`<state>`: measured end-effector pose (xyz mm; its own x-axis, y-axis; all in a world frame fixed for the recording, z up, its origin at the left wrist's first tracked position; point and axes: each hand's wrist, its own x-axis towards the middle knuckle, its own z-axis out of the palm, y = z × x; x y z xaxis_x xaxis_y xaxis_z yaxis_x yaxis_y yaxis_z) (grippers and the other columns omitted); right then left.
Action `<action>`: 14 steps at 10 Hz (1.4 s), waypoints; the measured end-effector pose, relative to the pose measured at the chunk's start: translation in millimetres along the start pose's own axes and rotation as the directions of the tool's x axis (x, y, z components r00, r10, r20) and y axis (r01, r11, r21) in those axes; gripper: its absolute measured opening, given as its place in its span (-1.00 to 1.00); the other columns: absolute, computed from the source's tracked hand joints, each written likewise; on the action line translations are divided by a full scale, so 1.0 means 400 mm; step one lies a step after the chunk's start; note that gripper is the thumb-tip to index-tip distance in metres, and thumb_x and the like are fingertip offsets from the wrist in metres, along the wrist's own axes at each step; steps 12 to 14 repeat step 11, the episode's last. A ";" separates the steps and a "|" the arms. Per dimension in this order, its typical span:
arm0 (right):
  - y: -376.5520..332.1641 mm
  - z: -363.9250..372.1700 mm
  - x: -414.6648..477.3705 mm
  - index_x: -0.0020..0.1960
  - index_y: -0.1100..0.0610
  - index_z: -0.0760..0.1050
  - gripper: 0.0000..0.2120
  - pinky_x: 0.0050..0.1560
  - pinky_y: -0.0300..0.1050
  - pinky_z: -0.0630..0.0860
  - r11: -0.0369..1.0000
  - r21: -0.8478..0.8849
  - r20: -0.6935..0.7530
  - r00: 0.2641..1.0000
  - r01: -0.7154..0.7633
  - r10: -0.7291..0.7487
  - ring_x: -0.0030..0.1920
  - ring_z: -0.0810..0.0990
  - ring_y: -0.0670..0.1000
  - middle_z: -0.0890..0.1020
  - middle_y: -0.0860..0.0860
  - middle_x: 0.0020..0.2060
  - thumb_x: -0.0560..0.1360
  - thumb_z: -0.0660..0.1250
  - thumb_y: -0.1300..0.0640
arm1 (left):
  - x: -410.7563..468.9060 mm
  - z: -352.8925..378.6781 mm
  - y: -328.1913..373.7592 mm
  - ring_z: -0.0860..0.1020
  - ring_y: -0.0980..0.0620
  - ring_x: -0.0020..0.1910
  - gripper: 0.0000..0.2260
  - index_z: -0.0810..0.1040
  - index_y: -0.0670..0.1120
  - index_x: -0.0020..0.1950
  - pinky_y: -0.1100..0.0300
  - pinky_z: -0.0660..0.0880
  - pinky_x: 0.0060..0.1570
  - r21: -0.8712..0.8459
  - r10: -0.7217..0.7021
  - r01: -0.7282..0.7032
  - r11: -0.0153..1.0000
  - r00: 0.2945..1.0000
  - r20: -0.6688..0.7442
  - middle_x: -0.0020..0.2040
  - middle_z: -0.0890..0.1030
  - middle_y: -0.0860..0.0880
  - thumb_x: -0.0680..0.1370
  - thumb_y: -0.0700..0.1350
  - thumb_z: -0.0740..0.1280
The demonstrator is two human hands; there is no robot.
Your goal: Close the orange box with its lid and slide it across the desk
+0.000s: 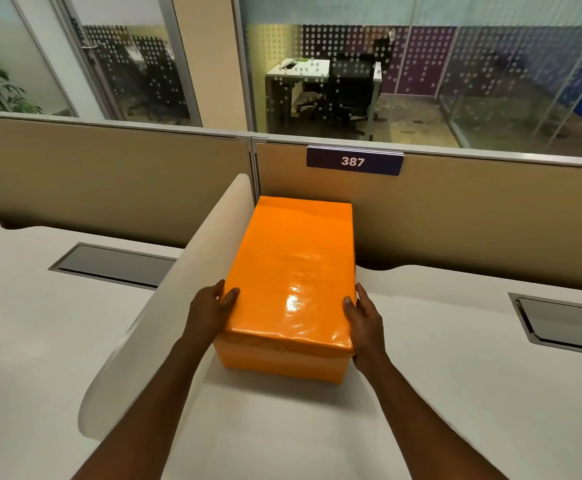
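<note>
An orange box [279,358] stands on the white desk [438,375] with its glossy orange lid [293,268] fitted on top. Its far end reaches the beige partition wall. My left hand [213,308] grips the lid's near left corner, thumb on top and fingers down the side. My right hand [364,320] grips the near right corner the same way, thumb on the lid. Both forearms come in from the bottom of the view.
A white curved divider panel [165,317] runs right along the box's left side. The beige partition [473,216] with a sign reading 387 [353,161] closes off the back. Grey cable hatches sit in the desk at left [116,265] and right [566,323].
</note>
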<state>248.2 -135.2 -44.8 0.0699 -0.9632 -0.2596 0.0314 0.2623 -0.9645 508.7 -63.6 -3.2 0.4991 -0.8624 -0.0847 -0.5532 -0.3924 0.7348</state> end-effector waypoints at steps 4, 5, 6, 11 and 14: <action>0.007 0.077 -0.008 0.47 -0.11 0.19 -0.50 -0.08 -0.12 0.47 0.988 -0.150 -0.077 0.996 0.022 -0.034 0.15 0.52 0.08 0.48 0.01 0.30 0.56 0.17 -0.11 | -0.054 0.111 0.010 0.20 -0.18 0.52 -0.59 0.38 -0.15 0.43 -0.06 0.06 0.50 0.369 0.370 -0.328 0.870 0.928 -0.048 0.48 0.35 -0.19 0.62 0.00 0.19; 0.006 0.075 -0.004 0.48 -0.09 0.17 -0.49 -0.03 -0.14 0.43 0.959 -0.277 -0.078 0.993 0.058 -0.083 0.19 0.53 0.12 0.48 0.05 0.33 0.56 0.15 -0.13 | -0.054 0.113 0.011 0.19 -0.18 0.52 -0.60 0.37 -0.13 0.44 -0.06 0.08 0.50 0.418 0.365 -0.314 0.853 0.930 -0.047 0.49 0.34 -0.19 0.64 -0.01 0.14; 0.000 0.068 0.000 0.49 -0.07 0.14 -0.46 0.07 -0.06 0.45 0.925 -0.367 -0.028 0.993 0.097 -0.115 0.25 0.50 0.16 0.45 0.08 0.36 0.55 0.13 -0.16 | -0.062 0.111 0.021 0.13 -0.19 0.54 -0.58 0.31 -0.13 0.47 -0.06 0.04 0.51 0.464 0.353 -0.306 0.832 0.935 -0.017 0.52 0.28 -0.20 0.65 0.00 0.10; -0.032 -0.226 -0.143 0.46 0.24 0.19 -0.36 0.42 0.04 0.21 0.765 -0.640 -0.057 0.988 0.074 -0.144 0.44 0.28 0.17 0.33 0.20 0.43 0.56 0.09 -0.18 | -0.369 0.273 0.202 0.17 -0.25 0.52 -0.55 0.31 -0.28 0.44 -0.03 -0.02 0.47 0.370 0.509 -0.474 0.799 0.861 0.003 0.47 0.33 -0.26 0.63 -0.07 0.18; -0.032 -0.226 -0.143 0.46 0.24 0.19 -0.36 0.42 0.04 0.21 0.765 -0.640 -0.057 0.988 0.074 -0.144 0.44 0.28 0.17 0.33 0.20 0.43 0.56 0.09 -0.18 | -0.369 0.273 0.202 0.17 -0.25 0.52 -0.55 0.31 -0.28 0.44 -0.03 -0.02 0.47 0.370 0.509 -0.474 0.799 0.861 0.003 0.47 0.33 -0.26 0.63 -0.07 0.18</action>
